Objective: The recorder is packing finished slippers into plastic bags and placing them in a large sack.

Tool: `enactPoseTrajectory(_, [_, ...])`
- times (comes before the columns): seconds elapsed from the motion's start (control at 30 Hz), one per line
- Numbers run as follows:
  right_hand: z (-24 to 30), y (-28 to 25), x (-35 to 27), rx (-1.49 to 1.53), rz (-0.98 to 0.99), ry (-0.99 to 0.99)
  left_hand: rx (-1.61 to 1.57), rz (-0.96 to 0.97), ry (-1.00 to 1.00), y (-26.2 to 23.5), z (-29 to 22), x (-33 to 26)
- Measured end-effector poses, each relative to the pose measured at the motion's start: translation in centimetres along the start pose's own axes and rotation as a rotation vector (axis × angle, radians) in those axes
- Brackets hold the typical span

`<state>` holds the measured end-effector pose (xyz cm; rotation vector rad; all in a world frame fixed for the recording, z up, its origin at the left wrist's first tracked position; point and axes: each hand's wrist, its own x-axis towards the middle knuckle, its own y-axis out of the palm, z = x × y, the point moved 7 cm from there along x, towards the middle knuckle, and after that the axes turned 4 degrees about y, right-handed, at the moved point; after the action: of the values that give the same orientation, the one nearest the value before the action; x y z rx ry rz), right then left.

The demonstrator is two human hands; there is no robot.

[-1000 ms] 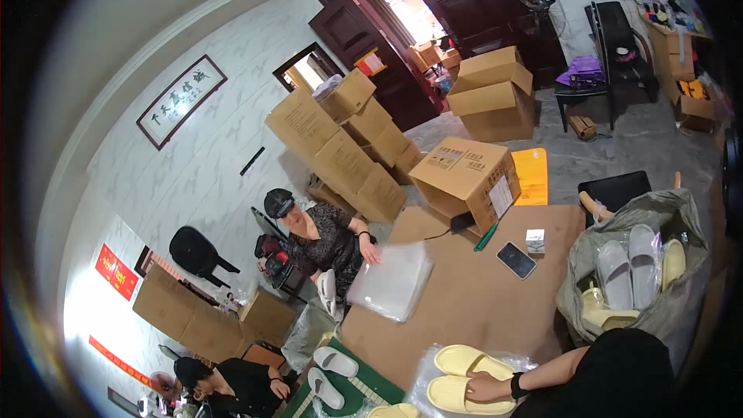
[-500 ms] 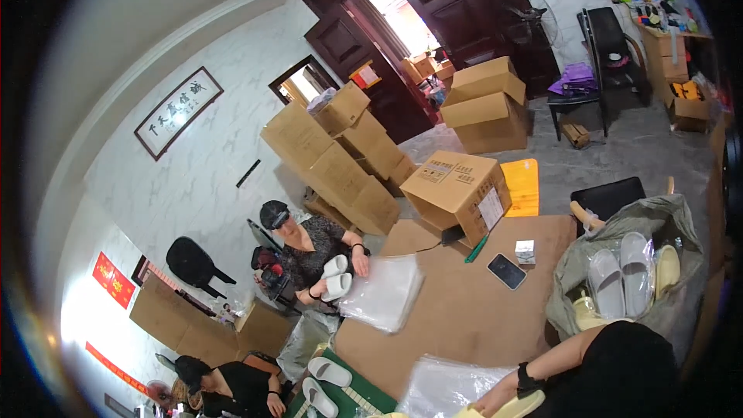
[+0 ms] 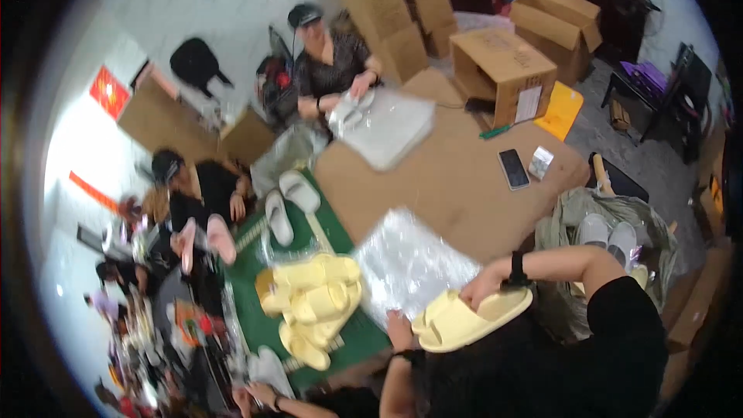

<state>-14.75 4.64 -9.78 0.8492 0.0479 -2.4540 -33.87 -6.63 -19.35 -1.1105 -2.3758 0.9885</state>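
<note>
My right hand (image 3: 484,288), with a black band at its wrist, grips a pale yellow slipper (image 3: 503,312) near the table's front edge. Its fingers reach into the slipper's opening behind the strap, so their tips are hidden. Whether a second slipper lies against this one I cannot tell. At the toe end, my left hand (image 3: 399,331) is closed at the near corner of a clear plastic bag (image 3: 414,259), one of a stack lying flat. To the left, several more yellow slippers (image 3: 321,302) are heaped on a green mat (image 3: 251,279).
Across the brown table (image 3: 395,186) a person (image 3: 337,70) handles white slippers over more clear bags (image 3: 387,128). Another person (image 3: 205,190) sits left, near pink slippers (image 3: 220,240). A phone (image 3: 513,169), small box (image 3: 541,161) and open carton (image 3: 503,70) stand right; a sack (image 3: 557,263) holds bagged slippers.
My view has swung down and left, bringing the green mat, the yellow heap and my left hand into sight. The person across has lowered the white slippers onto the bags.
</note>
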Motion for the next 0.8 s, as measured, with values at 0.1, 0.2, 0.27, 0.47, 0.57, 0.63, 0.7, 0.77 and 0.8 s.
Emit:
enactPoseTrajectory(0.1, [-0.2,0.0,0.0,-0.092,-0.058,-0.017,0.242,0.025,0.069,-0.1,0.4,0.5])
enactPoseTrajectory(0.2, [-2.5,1.8,1.1,-0.124,0.070,0.035,0.242,0.041,0.055,0.5,1.0,0.0])
enactPoseTrajectory(0.27, [-1.6,2.1,1.1,-0.066,-0.031,-0.085,0.106,0.060,-0.020,1.1,2.0,-0.5])
enactPoseTrajectory(0.47, [-2.4,3.1,1.6,-0.022,-0.049,0.043,-0.051,0.061,-0.020,2.6,2.6,-1.7])
enactPoseTrajectory(0.57, [0.2,2.2,0.5,-0.175,-0.283,0.012,-0.089,0.182,-0.189,2.9,2.5,-2.5])
enactPoseTrajectory(0.63, [-0.2,2.1,1.2,-0.188,-0.346,-0.027,0.027,0.118,-0.042,2.6,2.2,-3.3])
enactPoseTrajectory(0.7, [-1.9,1.9,1.8,-0.185,-0.423,-0.055,0.160,0.166,0.155,2.7,-0.1,-3.4])
enactPoseTrajectory(0.77, [-2.9,2.1,2.8,-0.275,-0.493,-0.039,0.183,0.113,0.322,2.8,-1.4,-4.1])
enactPoseTrajectory(0.8, [-3.1,2.3,3.1,-0.273,-0.493,-0.039,0.205,0.061,0.485,3.0,-2.5,-5.0])
